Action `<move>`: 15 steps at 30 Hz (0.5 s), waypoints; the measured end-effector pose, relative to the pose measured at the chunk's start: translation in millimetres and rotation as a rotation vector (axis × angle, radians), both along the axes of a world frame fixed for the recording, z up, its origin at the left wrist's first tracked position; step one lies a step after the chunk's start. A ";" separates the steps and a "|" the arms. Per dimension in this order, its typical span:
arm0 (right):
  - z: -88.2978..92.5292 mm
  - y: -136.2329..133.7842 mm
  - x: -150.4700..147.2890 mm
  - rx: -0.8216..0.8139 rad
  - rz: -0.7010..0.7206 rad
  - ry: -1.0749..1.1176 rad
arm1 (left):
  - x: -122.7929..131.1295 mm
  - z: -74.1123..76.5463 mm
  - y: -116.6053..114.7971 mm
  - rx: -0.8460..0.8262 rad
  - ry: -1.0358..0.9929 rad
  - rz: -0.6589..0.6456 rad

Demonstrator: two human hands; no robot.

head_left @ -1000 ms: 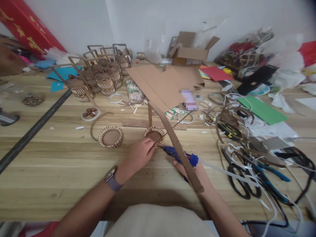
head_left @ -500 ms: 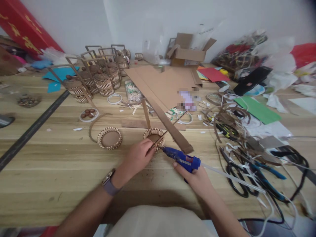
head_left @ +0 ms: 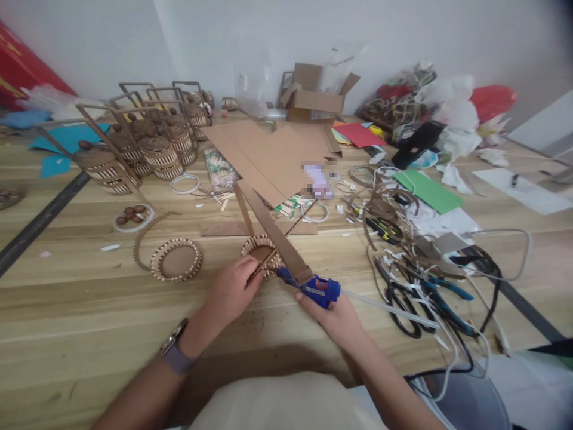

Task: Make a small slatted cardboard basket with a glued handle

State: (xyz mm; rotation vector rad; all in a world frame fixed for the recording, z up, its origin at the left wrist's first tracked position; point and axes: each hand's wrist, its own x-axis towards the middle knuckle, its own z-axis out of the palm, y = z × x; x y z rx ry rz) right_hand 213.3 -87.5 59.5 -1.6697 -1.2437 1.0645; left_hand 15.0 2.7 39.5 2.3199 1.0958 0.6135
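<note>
My left hand (head_left: 228, 289) pinches a thin, dark patterned cord (head_left: 295, 224), which stretches away up to the right. Just beyond my fingers stands a small round basket (head_left: 256, 243) with a wall of short wooden sticks, partly hidden by the hand. My right hand (head_left: 335, 316) is wrapped round a blue glue gun (head_left: 321, 288), its nozzle pointing left at the cord near my left fingertips. A long brown cardboard strip (head_left: 280, 236) overlaps the gun's body in view. Left of my hands lies a second stick-walled round basket (head_left: 168, 278).
Finished lidded baskets with tall handles (head_left: 161, 156) stand back left. A ring of brown beads (head_left: 134, 218) sits nearer. Cardboard sheets (head_left: 255, 152) and an open box (head_left: 313, 101) are behind. Pliers (head_left: 447, 304), scissors (head_left: 403, 310) and tangled cables crowd the right.
The view has swung to the right, so most things appear further left. The gun stays by the cord at my left fingers; the cardboard strip's near end now overlaps the gun's body.
</note>
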 end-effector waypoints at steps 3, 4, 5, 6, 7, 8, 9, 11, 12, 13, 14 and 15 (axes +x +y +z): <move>-3.5 -0.6 0.8 -0.004 -0.025 -0.018 | 0.1 0.1 0.2 -0.012 0.010 -0.003; -4.8 -0.8 1.0 -0.003 -0.034 -0.029 | 0.1 0.3 0.1 -0.012 0.016 -0.002; -5.8 -1.0 1.2 -0.001 -0.040 -0.040 | 0.1 0.5 0.1 -0.010 0.018 -0.001; -6.4 -1.1 1.1 0.001 -0.041 -0.048 | 0.1 0.8 0.0 -0.008 0.019 -0.002; -6.6 -1.1 1.0 0.005 -0.039 -0.053 | 0.0 0.9 -0.1 -0.005 0.016 -0.004; -6.3 -1.0 0.8 0.010 -0.034 -0.054 | 0.0 1.0 -0.2 -0.003 0.010 -0.004; -5.8 -0.9 0.6 0.015 -0.029 -0.053 | -0.1 1.0 -0.3 0.001 0.005 -0.006; -4.2 -0.7 0.4 0.026 -0.015 -0.048 | -0.2 0.6 -0.5 0.008 -0.001 -0.007; -3.6 -0.6 0.6 0.031 -0.004 -0.049 | -0.3 0.2 -0.6 0.013 -0.002 -0.005; -3.2 -0.6 0.9 0.036 0.007 -0.054 | -0.3 -0.1 -0.6 0.021 -0.002 -0.004; -3.2 -0.7 1.3 0.036 0.012 -0.064 | -0.4 -0.5 -0.6 0.030 0.000 -0.005; -3.6 -0.8 1.8 0.030 0.006 -0.080 | -0.4 -0.9 -0.6 0.039 0.002 -0.006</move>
